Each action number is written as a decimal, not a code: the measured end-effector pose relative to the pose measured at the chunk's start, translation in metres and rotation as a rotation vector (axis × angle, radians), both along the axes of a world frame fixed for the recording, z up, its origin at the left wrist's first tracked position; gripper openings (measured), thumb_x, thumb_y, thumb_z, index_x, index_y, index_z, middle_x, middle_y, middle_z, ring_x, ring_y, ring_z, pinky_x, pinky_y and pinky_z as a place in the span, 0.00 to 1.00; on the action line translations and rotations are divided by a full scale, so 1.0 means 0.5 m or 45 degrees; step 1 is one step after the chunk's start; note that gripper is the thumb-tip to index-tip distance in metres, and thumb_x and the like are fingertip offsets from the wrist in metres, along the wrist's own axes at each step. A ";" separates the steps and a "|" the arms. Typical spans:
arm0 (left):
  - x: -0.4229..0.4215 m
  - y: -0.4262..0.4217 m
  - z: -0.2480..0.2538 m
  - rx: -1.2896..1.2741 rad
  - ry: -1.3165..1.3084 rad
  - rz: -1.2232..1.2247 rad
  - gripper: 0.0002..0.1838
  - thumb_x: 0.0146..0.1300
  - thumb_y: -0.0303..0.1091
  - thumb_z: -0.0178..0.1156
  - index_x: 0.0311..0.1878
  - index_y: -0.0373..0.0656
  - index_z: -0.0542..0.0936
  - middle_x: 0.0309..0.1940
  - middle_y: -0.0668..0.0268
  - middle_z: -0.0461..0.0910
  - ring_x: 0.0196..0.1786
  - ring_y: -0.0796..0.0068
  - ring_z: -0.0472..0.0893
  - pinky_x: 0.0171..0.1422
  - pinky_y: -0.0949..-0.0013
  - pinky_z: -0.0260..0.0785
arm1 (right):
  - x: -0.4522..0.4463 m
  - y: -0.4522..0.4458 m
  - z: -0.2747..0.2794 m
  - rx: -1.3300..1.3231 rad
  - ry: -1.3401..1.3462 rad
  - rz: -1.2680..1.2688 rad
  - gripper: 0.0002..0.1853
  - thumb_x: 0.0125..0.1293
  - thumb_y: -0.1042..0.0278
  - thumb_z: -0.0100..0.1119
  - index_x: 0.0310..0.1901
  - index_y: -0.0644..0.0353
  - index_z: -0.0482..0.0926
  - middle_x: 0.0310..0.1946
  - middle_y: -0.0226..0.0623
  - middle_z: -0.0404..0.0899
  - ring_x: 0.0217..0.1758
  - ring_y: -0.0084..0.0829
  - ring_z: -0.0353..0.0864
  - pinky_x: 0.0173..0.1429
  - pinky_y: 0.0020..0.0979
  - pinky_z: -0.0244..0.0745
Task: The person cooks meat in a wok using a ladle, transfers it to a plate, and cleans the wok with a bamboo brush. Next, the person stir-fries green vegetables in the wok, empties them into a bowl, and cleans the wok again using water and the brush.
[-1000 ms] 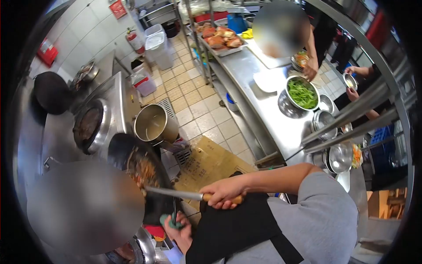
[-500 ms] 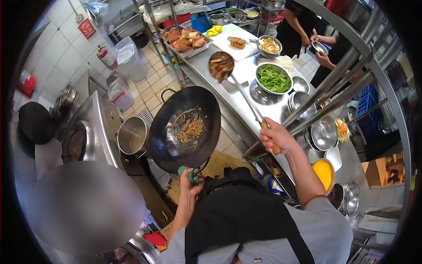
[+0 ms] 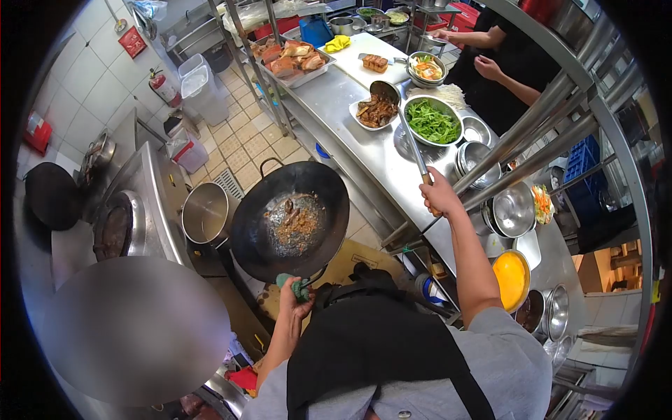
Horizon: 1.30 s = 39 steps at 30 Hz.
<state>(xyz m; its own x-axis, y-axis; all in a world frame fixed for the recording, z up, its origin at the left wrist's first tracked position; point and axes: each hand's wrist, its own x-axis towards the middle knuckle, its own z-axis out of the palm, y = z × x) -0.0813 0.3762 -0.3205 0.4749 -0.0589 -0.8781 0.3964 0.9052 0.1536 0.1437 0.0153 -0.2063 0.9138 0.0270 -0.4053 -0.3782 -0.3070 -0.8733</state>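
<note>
On the steel table (image 3: 381,157), a bowl (image 3: 442,144) of leafy greens (image 3: 430,122) stands just right of a white dish (image 3: 354,114), with stacked metal bowls (image 3: 483,159) nearer on the right. Slanting metal rails (image 3: 514,150) pass just beside the right hand (image 3: 441,192) and partly hide those bowls. A tray (image 3: 306,78) of meat chunks (image 3: 292,59) sits at the far left of the table; 2 other hands (image 3: 488,68) show at its far right side. On the left, a deep pot (image 3: 218,203) stands just beside the wok (image 3: 253,227). The left hand (image 3: 297,301) has its fingers closed around a green cloth (image 3: 294,286) at the wok's near handle; the right hand's fingers wrap the wooden grip of a ladle (image 3: 414,142). Compared with 0.5 s ago, the loaded ladle has come down from above the table: its head now tips at the dish, where brown food (image 3: 378,112) lies, while scraps remain in the wok.
</note>
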 end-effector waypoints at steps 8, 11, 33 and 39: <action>-0.022 0.023 -0.023 0.009 0.065 0.052 0.11 0.53 0.38 0.58 0.35 0.45 0.70 0.25 0.65 0.73 0.25 0.72 0.75 0.25 0.71 0.65 | -0.016 -0.021 0.016 -0.163 -0.072 0.063 0.35 0.60 0.74 0.53 0.69 0.60 0.52 0.20 0.30 0.69 0.15 0.20 0.67 0.16 0.26 0.62; -0.020 0.024 -0.033 -0.042 0.060 0.080 0.11 0.53 0.37 0.58 0.35 0.45 0.70 0.25 0.64 0.73 0.26 0.72 0.75 0.26 0.71 0.64 | -0.013 -0.026 0.023 -0.044 -0.079 0.009 0.36 0.60 0.72 0.52 0.70 0.59 0.52 0.19 0.31 0.69 0.14 0.21 0.67 0.15 0.27 0.63; 0.038 0.006 -0.074 -0.143 -0.108 0.066 0.08 0.55 0.38 0.59 0.32 0.47 0.71 0.22 0.67 0.74 0.24 0.71 0.76 0.22 0.70 0.63 | -0.081 0.026 -0.017 0.856 0.143 -0.151 0.21 0.71 0.64 0.48 0.63 0.51 0.61 0.20 0.27 0.64 0.13 0.17 0.61 0.16 0.22 0.60; 0.033 -0.023 -0.039 -0.014 -0.078 0.085 0.09 0.56 0.38 0.58 0.32 0.45 0.71 0.21 0.64 0.72 0.22 0.70 0.73 0.24 0.69 0.65 | -0.203 0.066 0.003 0.766 0.451 0.180 0.26 0.70 0.64 0.49 0.68 0.51 0.58 0.24 0.28 0.66 0.13 0.16 0.62 0.14 0.20 0.61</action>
